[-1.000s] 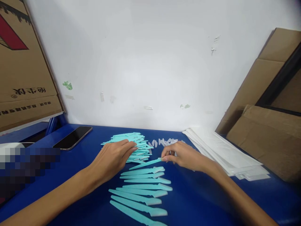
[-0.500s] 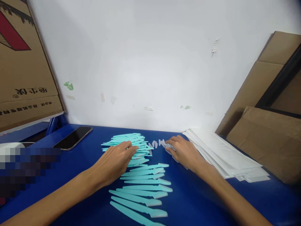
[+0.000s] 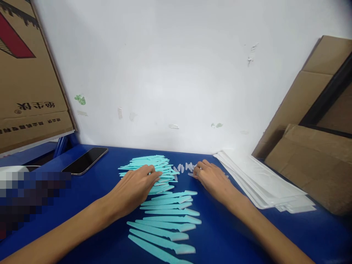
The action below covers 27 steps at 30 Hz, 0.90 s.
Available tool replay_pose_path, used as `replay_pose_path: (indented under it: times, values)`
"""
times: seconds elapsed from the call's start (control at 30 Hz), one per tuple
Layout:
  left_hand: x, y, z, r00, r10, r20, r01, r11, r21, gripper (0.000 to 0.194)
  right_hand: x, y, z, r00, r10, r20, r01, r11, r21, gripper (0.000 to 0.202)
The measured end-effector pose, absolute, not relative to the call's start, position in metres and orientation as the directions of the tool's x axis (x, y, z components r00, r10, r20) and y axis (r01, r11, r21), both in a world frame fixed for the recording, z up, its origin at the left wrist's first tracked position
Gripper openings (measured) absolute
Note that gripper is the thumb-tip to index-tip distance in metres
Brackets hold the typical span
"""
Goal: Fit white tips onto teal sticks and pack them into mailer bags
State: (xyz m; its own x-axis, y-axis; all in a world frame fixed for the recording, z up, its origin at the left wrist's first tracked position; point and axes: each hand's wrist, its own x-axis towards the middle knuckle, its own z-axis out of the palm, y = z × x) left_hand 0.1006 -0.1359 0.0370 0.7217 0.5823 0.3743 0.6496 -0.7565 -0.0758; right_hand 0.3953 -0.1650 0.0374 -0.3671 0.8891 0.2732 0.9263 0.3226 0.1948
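Turquoise eyebrow razors lie in a heap point(image 3: 150, 160) on the blue table, and several more are spread in a row point(image 3: 167, 219) nearer to me. My left hand point(image 3: 139, 185) is closed over the heap's front, thumb and fingers pinched on a razor point(image 3: 172, 173) whose head points right; its handle is hidden by the hand. To the right of the heap are small translucent blade caps point(image 3: 180, 168). My right hand point(image 3: 211, 178) is closed over the right part of these, and one cap point(image 3: 190, 174) sticks out from its fingertips. Other caps are partly hidden beneath that hand.
A phone point(image 3: 85, 161) lies at the back left of the blue table point(image 3: 220, 234). White flat sleeves point(image 3: 264, 183) are stacked at the right, beside cardboard point(image 3: 310, 165). A large printed carton point(image 3: 30, 80) stands at the left. The white wall point(image 3: 176, 73) closes off the back.
My right hand has shifted slightly, its fingers now drawn together with a cap showing at their tips. My left hand has stayed in place over the heap.
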Motion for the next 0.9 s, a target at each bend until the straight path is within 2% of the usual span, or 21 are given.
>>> replay_pose_path:
  times: [0.2, 0.43, 0.63, 0.9]
  values:
    - [0.100, -0.132, 0.035, 0.732, 0.504, 0.458, 0.597, -0.798, -0.077, 0.029, 0.387, -0.174, 0.048, -0.372, 0.871, 0.322, 0.927, 0.363, 0.090, 0.011]
    - [0.101, -0.135, 0.037, 0.712, 0.446, 0.542, 0.558, -0.828, -0.050, 0.036, 0.374, -0.183, 0.050, -0.421, 0.814, 0.399, 0.802, 0.540, -0.256, 0.010]
    - [0.103, -0.135, 0.039, 0.701, 0.479, 0.528, 0.593, -0.803, -0.059, 0.035, 0.371, -0.183, 0.052, -0.399, 0.778, 0.485, 0.773, 0.570, -0.279, 0.017]
    - [0.102, -0.136, 0.038, 0.705, 0.447, 0.550, 0.569, -0.820, -0.062, 0.035, 0.374, -0.179, 0.051, -0.328, 0.689, 0.647, 0.655, 0.659, -0.370, 0.013]
